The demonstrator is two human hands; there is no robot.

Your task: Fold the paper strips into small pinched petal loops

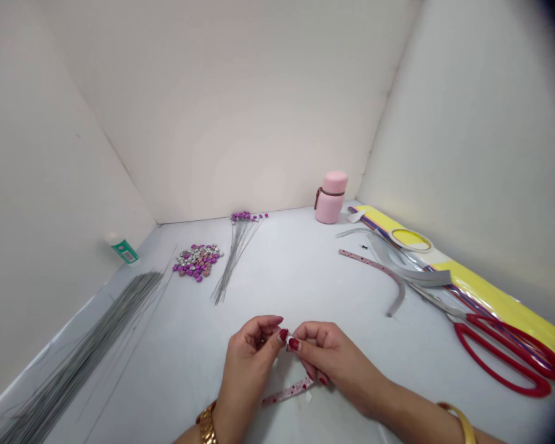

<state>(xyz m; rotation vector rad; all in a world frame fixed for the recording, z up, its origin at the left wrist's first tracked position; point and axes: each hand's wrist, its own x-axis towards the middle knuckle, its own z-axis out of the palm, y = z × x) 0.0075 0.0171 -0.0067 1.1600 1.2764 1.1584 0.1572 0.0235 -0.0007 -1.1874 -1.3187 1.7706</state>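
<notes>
left grip (250, 354): above counter (305, 271), thumb (272, 349) bent inward | right grip (326, 348): above counter, pinching, fingers (322, 380) curled | right forearm (411, 407): slanting above counter

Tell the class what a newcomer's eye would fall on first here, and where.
The red-handled scissors at the lower right would likely draw the eye first, then the pink flask by the back wall. At the lower centre, the left hand and right hand pinch a small whitish bit; a heap of purple and silver beads lies farther left.

The red-spotted pink strip (285, 393) slants at six o'clock. A small white piece (289, 338) is at its twelve o'clock.
</notes>
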